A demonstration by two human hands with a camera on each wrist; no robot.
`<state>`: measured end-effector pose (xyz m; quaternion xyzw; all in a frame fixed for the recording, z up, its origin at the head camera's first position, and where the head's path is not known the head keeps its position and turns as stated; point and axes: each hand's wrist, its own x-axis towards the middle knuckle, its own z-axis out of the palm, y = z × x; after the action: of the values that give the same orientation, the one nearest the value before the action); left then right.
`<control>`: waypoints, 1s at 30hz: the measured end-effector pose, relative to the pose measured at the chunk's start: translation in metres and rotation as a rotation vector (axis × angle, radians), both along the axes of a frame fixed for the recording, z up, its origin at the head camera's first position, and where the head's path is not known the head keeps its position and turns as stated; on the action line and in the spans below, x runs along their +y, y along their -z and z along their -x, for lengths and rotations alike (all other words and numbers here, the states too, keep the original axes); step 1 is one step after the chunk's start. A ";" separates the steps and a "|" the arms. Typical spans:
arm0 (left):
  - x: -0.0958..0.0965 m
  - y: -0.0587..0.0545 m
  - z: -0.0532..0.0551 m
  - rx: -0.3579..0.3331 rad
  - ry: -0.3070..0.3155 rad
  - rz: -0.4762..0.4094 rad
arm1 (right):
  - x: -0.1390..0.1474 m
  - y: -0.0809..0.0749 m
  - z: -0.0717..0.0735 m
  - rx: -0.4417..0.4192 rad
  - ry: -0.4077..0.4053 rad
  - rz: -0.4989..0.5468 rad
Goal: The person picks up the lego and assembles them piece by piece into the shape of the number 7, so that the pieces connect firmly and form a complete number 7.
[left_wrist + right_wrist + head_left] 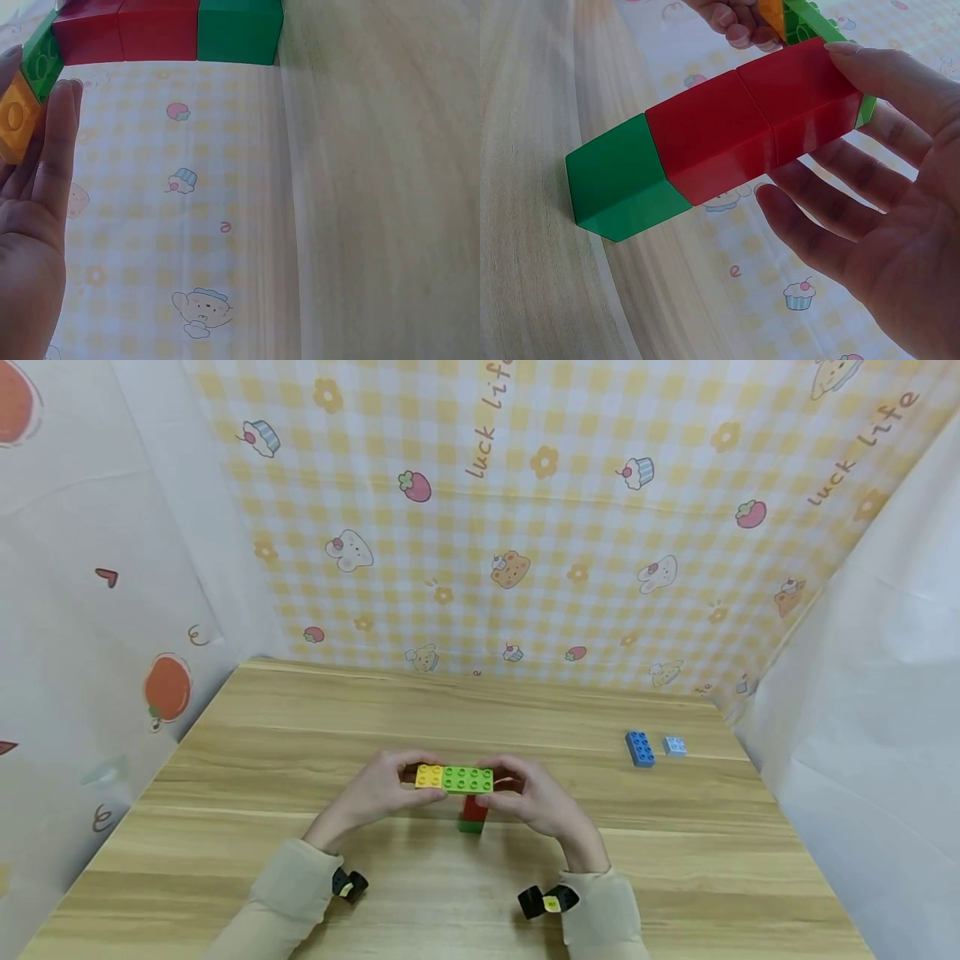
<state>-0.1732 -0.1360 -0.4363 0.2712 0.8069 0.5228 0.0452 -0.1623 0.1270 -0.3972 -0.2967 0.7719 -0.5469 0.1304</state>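
A narrow tower stands upright on the wooden table, with a dark green brick (626, 180) at its foot and two red bricks (709, 135) stacked above. Across the top lies a long light green brick (468, 779), jutting out leftward past the tower. A yellow brick (429, 776) sits flush against its left end; whether they are joined I cannot tell. My left hand (382, 789) pinches the yellow brick between thumb and fingers. My right hand (536, 797) grips the light green brick's right end, its thumb touching the upper red brick, with the lower fingers beside the tower.
To the right on the table (337, 710) lie a blue brick (640, 749) and a small light blue brick (674, 746). A checked cloth (450, 543) hangs behind the table's far edge, and white cloths hang at both sides.
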 end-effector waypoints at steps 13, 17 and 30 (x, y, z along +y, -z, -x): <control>0.003 0.001 -0.001 0.024 -0.002 -0.032 | 0.001 0.002 0.000 0.003 0.002 0.004; 0.002 0.002 -0.001 0.041 0.002 -0.036 | 0.001 0.001 0.000 0.001 0.003 0.000; 0.002 0.002 -0.001 0.047 -0.011 -0.024 | 0.000 0.000 0.000 -0.010 0.005 0.006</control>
<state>-0.1722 -0.1342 -0.4384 0.2794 0.8029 0.5262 0.0203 -0.1623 0.1265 -0.3976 -0.2922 0.7705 -0.5509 0.1321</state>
